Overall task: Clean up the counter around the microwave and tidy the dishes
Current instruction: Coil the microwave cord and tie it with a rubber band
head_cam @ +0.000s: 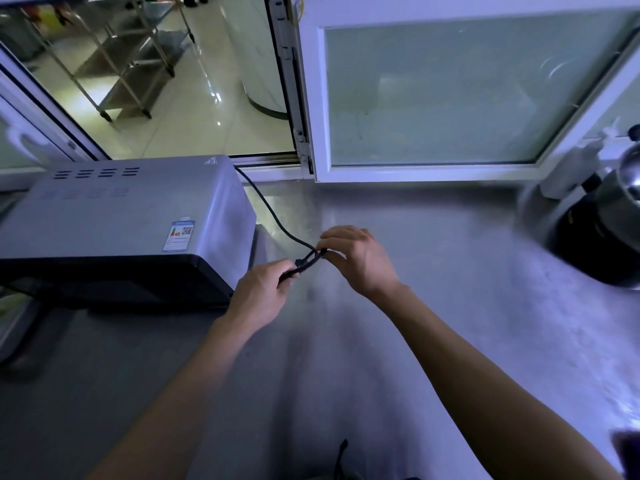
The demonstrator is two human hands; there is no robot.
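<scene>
Both forearms reach up from the bottom edge; left hand (263,289) and right hand (356,258) each pinch the black cord (273,216) beside the microwave (121,216) on the counter (450,306).

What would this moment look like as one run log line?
step: bundling cord | left hand: grips black power cord | right hand: pinches cord fold | grey microwave oven: left on steel counter

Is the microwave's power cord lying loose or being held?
Held. The cord runs from behind the microwave into both hands: left hand, right hand.
</scene>
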